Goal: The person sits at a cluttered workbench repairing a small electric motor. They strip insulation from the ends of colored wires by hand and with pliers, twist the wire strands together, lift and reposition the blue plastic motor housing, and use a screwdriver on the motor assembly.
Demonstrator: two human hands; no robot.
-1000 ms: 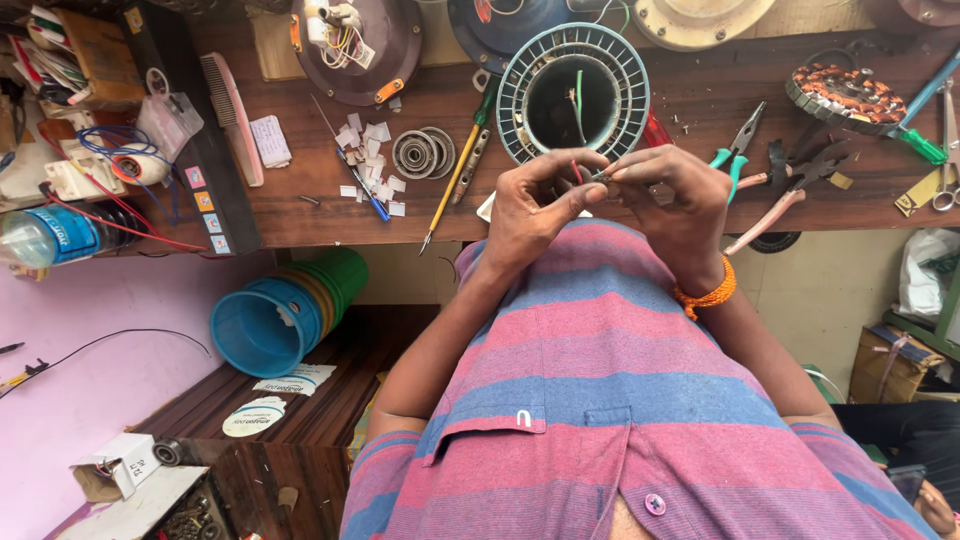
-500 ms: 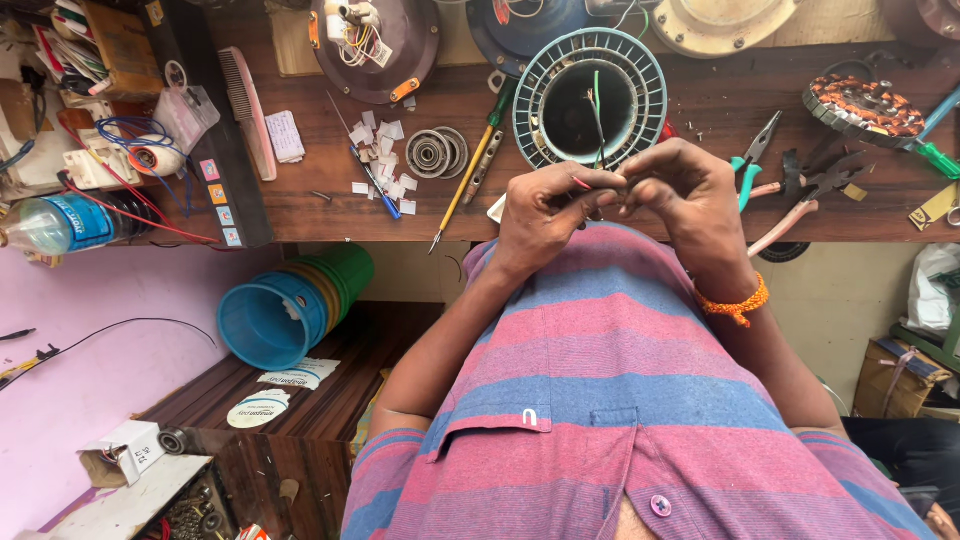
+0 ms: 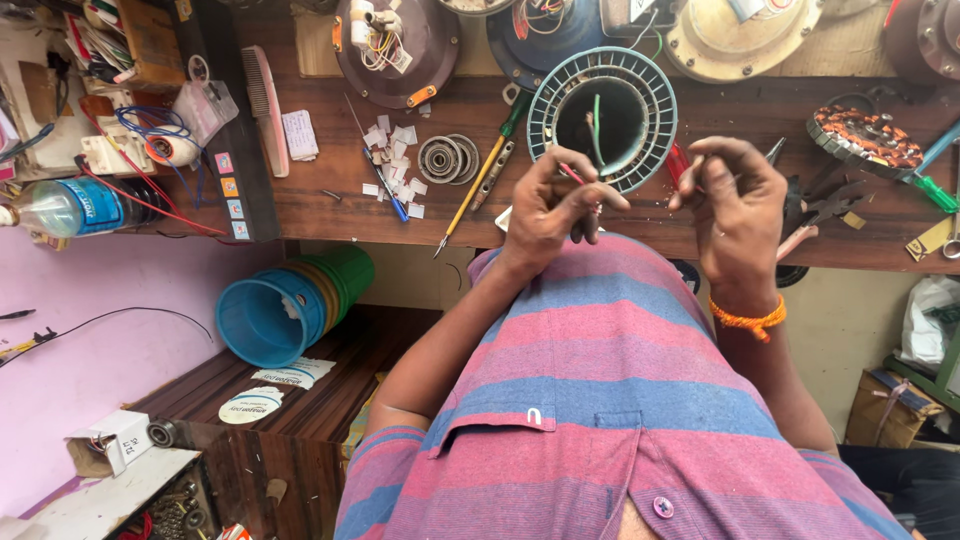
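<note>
Red and thin, a short length of wire (image 3: 574, 175) sits pinched between the thumb and fingertips of the left hand (image 3: 548, 208), its upper end poking out above the knuckles and slanting toward the ribbed ring behind; that hand is curled shut around it, held in the air just above the near edge of the bench. The right hand (image 3: 733, 205) hangs close beside it, a small gap between them, fingers bent inward and tips drawn together in a loose claw; whether anything lies between those tips cannot be told. An orange thread band (image 3: 747, 319) circles the right wrist. Directly behind both hands a round stator (image 3: 560, 90) lies flat on the dark, scuffed wooden workbench (image 3: 330, 205), a pale teal ring of many narrow radial slots around a black hollow with a green wire standing in it. To its left lie a yellow-handled screwdriver (image 3: 470, 195), a few nested metal bearing rings (image 3: 448, 158) and a scatter of small white paper scraps (image 3: 395, 160). Further left a clear plastic water bottle (image 3: 70, 206) rests on its side. On the right end sits a copper-wound coil assembly (image 3: 864, 138) and dark pliers (image 3: 812, 212). Under the bench a stack of plastic buckets (image 3: 290, 305), blue outermost, lies tipped over, mouth facing left
</note>
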